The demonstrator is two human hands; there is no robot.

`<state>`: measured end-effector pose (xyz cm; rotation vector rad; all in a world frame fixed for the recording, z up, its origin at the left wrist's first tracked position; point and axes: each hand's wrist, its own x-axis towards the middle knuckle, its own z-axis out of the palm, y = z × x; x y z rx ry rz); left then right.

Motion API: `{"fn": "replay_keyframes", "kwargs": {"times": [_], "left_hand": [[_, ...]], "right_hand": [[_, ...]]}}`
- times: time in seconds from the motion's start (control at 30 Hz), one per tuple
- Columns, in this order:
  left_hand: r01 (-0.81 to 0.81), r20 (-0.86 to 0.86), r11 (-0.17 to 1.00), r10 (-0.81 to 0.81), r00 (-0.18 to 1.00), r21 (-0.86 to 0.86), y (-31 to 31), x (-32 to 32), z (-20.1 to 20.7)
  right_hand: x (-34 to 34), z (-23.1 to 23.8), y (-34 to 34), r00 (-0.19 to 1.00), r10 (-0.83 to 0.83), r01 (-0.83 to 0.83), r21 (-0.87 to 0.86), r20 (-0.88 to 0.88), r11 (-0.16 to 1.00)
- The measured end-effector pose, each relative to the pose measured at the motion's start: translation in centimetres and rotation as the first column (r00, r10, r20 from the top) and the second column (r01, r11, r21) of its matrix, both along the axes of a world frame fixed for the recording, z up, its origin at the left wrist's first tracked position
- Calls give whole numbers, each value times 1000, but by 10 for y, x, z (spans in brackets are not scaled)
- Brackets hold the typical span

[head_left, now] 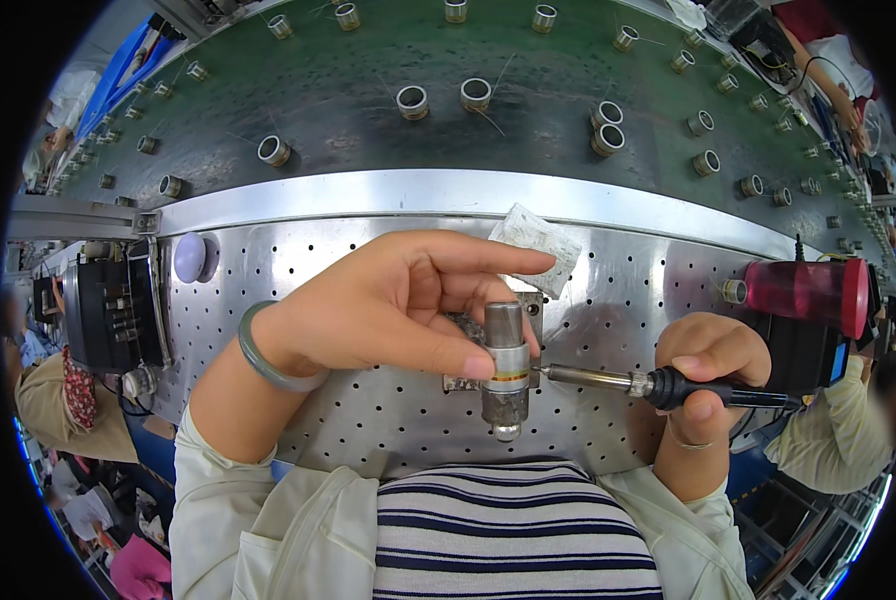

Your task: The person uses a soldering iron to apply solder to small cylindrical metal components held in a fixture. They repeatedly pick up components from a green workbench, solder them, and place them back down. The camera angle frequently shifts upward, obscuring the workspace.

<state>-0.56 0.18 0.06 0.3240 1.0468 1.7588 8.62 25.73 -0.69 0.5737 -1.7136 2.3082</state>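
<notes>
My right hand [713, 360] is closed round the black handle of a soldering iron [603, 379]. Its thin tip points left and meets, or nearly meets, the side of a metal ring [513, 358] with a yellowish band. The ring sits around a dark metal post [503, 320] that has a rounded, shiny near end. Thumb and fingers of my left hand [398, 310] pinch the ring from the left, with the index finger stretched out above the post. Behind the post, a metal bracket [536, 310] is partly hidden by my left hand.
A perforated metal worktop [368, 420] lies under my hands. Beyond its raised rim, a green conveyor belt [368, 60] carries several metal rings with fine wires. A crumpled white cloth [543, 245], lilac knob [190, 258], red translucent container [808, 297] and black device [108, 315] stand around.
</notes>
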Motion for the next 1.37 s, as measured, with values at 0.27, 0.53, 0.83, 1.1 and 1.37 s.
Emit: {"fn": "replay_keyframes", "kwargs": {"times": [0.27, 0.53, 0.83, 1.1, 1.37], "left_hand": [[-12, 18, 1000, 12, 1000, 12, -1, 1, -2], [-26, 11, 1000, 26, 1000, 14, 3, 6, -2], [-23, -8, 1000, 24, 1000, 14, 2, 5, -3], [-28, -16, 1000, 28, 999, 10, 2, 5, -4], [-19, -77, 1000, 21, 997, 22, 3, 6, -7]], "right_hand": [[-1, 0, 0, 1000, -14, 15, 90, -10, 996], [-2, -2, 0, 999, 37, -36, 39, -23, 999], [-9, -5, 3, 985, 114, -103, 94, -127, 990], [-7, -2, 5, 986, 92, -66, 181, -137, 981], [-3, 3, 6, 990, 49, -13, 255, -133, 967]]}}
